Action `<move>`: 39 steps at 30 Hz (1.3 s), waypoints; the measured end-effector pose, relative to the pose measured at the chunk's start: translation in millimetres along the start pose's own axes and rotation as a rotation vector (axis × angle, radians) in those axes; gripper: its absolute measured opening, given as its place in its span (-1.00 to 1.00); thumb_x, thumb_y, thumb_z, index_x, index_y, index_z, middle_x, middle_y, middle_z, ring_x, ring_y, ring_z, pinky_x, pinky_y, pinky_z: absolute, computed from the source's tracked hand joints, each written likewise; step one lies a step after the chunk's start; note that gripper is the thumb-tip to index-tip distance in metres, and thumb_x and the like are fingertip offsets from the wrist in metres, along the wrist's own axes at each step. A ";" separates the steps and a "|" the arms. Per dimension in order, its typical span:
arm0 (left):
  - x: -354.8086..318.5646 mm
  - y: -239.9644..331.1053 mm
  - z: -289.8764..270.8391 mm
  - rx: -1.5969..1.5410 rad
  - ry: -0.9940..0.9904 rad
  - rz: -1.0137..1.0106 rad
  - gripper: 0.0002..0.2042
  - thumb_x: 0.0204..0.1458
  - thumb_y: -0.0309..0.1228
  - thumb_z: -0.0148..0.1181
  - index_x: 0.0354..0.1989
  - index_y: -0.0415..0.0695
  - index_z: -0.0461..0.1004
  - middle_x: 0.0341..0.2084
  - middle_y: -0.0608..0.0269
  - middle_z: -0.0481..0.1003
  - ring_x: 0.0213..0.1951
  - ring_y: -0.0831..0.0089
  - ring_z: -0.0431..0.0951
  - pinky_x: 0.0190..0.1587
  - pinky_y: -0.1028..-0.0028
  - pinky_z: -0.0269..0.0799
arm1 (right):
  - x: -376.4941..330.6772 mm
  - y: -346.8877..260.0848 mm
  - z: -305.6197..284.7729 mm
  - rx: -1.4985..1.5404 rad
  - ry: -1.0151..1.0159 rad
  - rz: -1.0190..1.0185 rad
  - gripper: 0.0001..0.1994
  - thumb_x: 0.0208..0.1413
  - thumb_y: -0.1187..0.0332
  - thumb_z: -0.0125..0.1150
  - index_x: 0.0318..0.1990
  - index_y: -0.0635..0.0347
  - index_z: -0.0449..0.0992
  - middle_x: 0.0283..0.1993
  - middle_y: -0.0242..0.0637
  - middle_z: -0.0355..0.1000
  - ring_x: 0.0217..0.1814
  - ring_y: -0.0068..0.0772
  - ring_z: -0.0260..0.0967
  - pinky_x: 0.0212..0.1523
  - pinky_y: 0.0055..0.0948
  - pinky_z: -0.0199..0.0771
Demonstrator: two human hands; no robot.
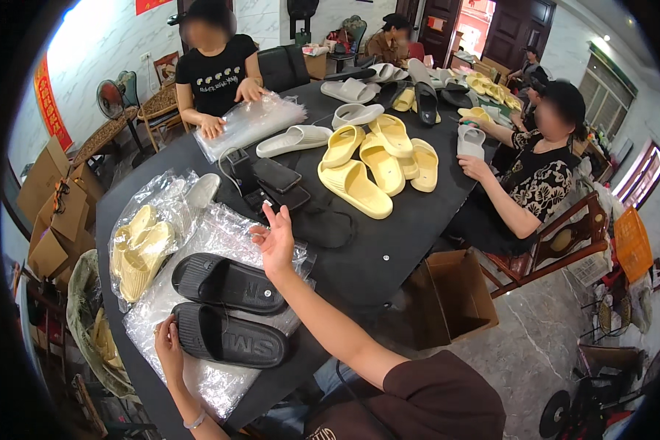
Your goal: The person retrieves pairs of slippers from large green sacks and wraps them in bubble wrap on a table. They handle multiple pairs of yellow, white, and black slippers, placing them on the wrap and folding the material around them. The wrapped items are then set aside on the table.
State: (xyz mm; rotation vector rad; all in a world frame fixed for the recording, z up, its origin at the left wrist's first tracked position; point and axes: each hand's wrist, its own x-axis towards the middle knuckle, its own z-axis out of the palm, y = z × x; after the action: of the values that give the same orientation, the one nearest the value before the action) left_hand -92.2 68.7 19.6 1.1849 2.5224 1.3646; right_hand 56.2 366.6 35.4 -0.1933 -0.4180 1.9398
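Two black slippers lie side by side on a stack of clear plastic bags (224, 381), the near slipper (253, 343) below the far slipper (209, 277). My left hand (169, 350) grips the toe edge of the near one. Raised above the table, my right hand (276, 242) has its fingers spread, and a small white piece, perhaps a sticker, shows at a fingertip. A small round white sticker (267, 293) sits on the far slipper's heel end. Left of the pair, yellow slippers (145, 257) are inside clear bags. Beyond my right hand lie dark items (279, 176) whose kind is unclear.
Loose yellow slippers (367, 183) and grey slippers (293, 139) cover the middle of the black table (359, 286). Across it, a person (216, 73) handles plastic bags (253, 125); at right a seated person (543, 169) holds a grey slipper (471, 141). An open carton (484, 301) stands beside the table.
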 end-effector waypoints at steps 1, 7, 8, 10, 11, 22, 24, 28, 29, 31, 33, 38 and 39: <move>0.6 0.2 0.4 -0.006 0.004 0.008 -0.77 0.21 -0.44 -0.06 -0.07 -0.27 0.46 -0.26 0.17 0.43 -0.24 0.42 0.41 -0.22 0.52 0.29 | 0.7 -0.5 0.5 -0.039 -0.046 -0.044 -0.28 0.21 0.09 -0.05 0.40 -0.06 -0.29 0.34 -0.16 0.09 -0.26 -0.32 0.44 -0.34 -0.47 0.44; 0.1 -1.7 -1.8 -0.017 -0.006 0.011 -0.77 0.21 -0.47 -0.06 -0.07 -0.29 0.45 -0.25 0.14 0.43 -0.20 0.37 0.41 -0.15 0.48 0.31 | -1.4 -6.1 2.9 -0.006 -0.077 -0.078 -0.28 0.21 0.06 -0.06 0.41 -0.04 -0.28 0.35 -0.12 0.07 -0.26 -0.31 0.43 -0.34 -0.45 0.45; 0.0 -2.3 -1.8 -0.020 -0.004 0.022 -0.77 0.21 -0.45 -0.06 -0.07 -0.29 0.45 -0.26 0.16 0.42 -0.21 0.39 0.41 -0.15 0.49 0.30 | -2.3 -7.6 3.7 0.000 -0.079 -0.076 -0.28 0.21 0.06 -0.07 0.41 -0.03 -0.28 0.36 -0.11 0.06 -0.26 -0.31 0.42 -0.34 -0.45 0.45; -0.5 -2.5 -1.8 -0.026 -0.002 0.042 -0.76 0.23 -0.42 -0.07 -0.07 -0.29 0.45 -0.27 0.20 0.42 -0.21 0.42 0.40 -0.15 0.52 0.28 | -1.7 -12.3 5.9 -0.038 -0.132 -0.149 -0.28 0.21 0.07 -0.09 0.41 -0.03 -0.30 0.37 -0.12 0.03 -0.26 -0.32 0.42 -0.34 -0.45 0.45; -0.6 -4.9 -0.9 -0.033 -0.002 0.048 -0.76 0.23 -0.42 -0.07 -0.07 -0.30 0.45 -0.27 0.19 0.42 -0.20 0.41 0.40 -0.14 0.51 0.28 | -1.8 -14.0 7.3 -0.059 -0.158 -0.183 -0.28 0.21 0.07 -0.10 0.41 -0.02 -0.31 0.38 -0.13 0.02 -0.26 -0.32 0.41 -0.34 -0.45 0.45; -0.8 0.5 -2.2 -0.041 -0.012 0.004 -0.76 0.22 -0.43 -0.06 -0.06 -0.30 0.45 -0.23 0.16 0.43 -0.16 0.38 0.41 -0.11 0.50 0.29 | -8.2 -19.2 18.2 -0.187 -0.159 -0.298 -0.24 0.22 0.10 -0.15 0.39 -0.05 -0.50 0.43 -0.14 -0.09 -0.24 -0.31 0.41 -0.29 -0.47 0.40; -1.4 -1.5 -2.6 -0.043 -0.009 0.006 -0.76 0.22 -0.43 -0.06 -0.06 -0.29 0.45 -0.23 0.16 0.43 -0.17 0.39 0.41 -0.11 0.50 0.29 | -12.2 -14.2 23.2 -0.149 -0.171 -0.279 -0.34 0.23 0.10 -0.16 0.38 0.03 -0.25 0.22 -0.10 0.21 -0.37 -0.43 0.39 -0.39 -0.53 0.35; 0.6 2.7 -2.7 -0.022 -0.017 -0.005 -0.76 0.22 -0.44 -0.06 -0.06 -0.28 0.46 -0.24 0.17 0.43 -0.19 0.40 0.41 -0.14 0.49 0.29 | -6.4 -19.8 5.6 -0.429 -0.407 0.155 -0.57 0.22 0.10 -0.16 0.03 0.22 0.41 -0.45 -0.26 0.49 -0.63 -0.64 0.25 -0.58 -0.63 0.19; 0.8 3.6 -2.8 -0.014 -0.011 -0.011 -0.76 0.22 -0.44 -0.06 -0.06 -0.28 0.46 -0.24 0.17 0.43 -0.19 0.40 0.41 -0.15 0.50 0.29 | -8.6 -16.4 9.2 -0.558 -0.433 0.170 -0.62 0.22 0.10 -0.14 -0.12 0.23 0.45 -0.55 -0.32 0.42 -0.66 -0.67 0.22 -0.61 -0.63 0.15; -1.9 3.9 -3.5 0.005 -0.005 -0.028 -0.76 0.21 -0.45 -0.06 -0.06 -0.28 0.46 -0.25 0.18 0.43 -0.20 0.41 0.41 -0.17 0.50 0.29 | -19.0 -5.9 20.4 -0.818 -0.476 0.206 -0.60 0.21 0.11 -0.09 -0.42 0.24 0.53 -0.74 -0.43 0.28 -0.71 -0.71 0.16 -0.66 -0.64 0.08; -3.1 -3.6 0.8 -0.015 -0.001 0.022 -0.77 0.21 -0.45 -0.06 -0.07 -0.28 0.46 -0.25 0.18 0.43 -0.21 0.42 0.40 -0.18 0.51 0.28 | -27.9 1.1 23.2 -0.935 -0.585 0.215 -0.62 0.19 0.14 -0.05 -0.49 0.24 0.51 -0.71 -0.42 0.31 -0.69 -0.72 0.17 -0.63 -0.64 0.10; 0.1 -2.3 -0.7 -0.084 -0.003 0.000 -0.77 0.21 -0.45 -0.05 -0.08 -0.29 0.46 -0.28 0.17 0.41 -0.22 0.43 0.40 -0.17 0.50 0.29 | -38.0 18.1 17.1 -1.469 -0.944 -0.046 -0.72 0.08 0.16 0.08 -0.49 0.16 0.52 -0.57 -0.28 0.45 -0.51 -0.31 0.42 -0.43 -0.33 0.36; -0.7 -3.2 -2.5 -0.071 -0.001 -0.013 -0.77 0.21 -0.45 -0.05 -0.08 -0.29 0.46 -0.28 0.17 0.41 -0.22 0.43 0.40 -0.17 0.50 0.29 | -41.5 19.4 17.4 -1.640 -0.975 -0.027 -0.76 0.03 0.14 0.11 -0.46 0.09 0.54 -0.49 -0.25 0.49 -0.40 -0.17 0.45 -0.34 -0.23 0.40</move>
State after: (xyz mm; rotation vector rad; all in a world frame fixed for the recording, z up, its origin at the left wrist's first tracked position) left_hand -94.6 65.4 18.6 1.1547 2.4540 1.4367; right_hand 50.4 318.4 41.9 -0.2392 -2.5308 1.0568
